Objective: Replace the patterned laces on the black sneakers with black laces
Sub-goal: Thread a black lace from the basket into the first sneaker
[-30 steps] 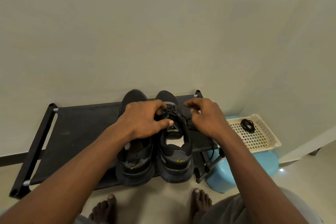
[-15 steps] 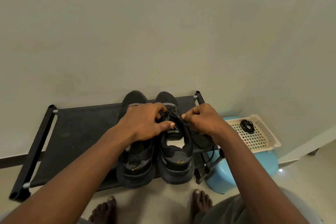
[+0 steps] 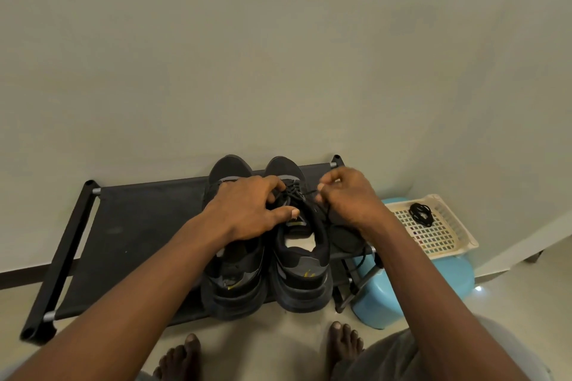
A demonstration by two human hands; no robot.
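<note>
Two black sneakers stand side by side on a black shoe rack (image 3: 136,226), toes toward the wall. My left hand (image 3: 247,210) lies across the left sneaker (image 3: 232,281) and grips the lacing area of the right sneaker (image 3: 301,275), thumb on its tongue. My right hand (image 3: 346,198) pinches a black lace (image 3: 305,193) that runs taut from the right sneaker's eyelets. A loose lace end (image 3: 359,260) hangs off the rack's right edge. A coiled black lace (image 3: 420,213) lies in a cream basket (image 3: 448,235).
The cream basket sits on a light blue stool (image 3: 411,294) right of the rack. The wall stands just behind the shoes. My bare feet (image 3: 343,340) are on the pale floor in front of the rack. The rack's left half holds nothing.
My right hand has risen and moved a little right, drawing the lace taut from the right sneaker. My left hand stays in place on the shoes.
</note>
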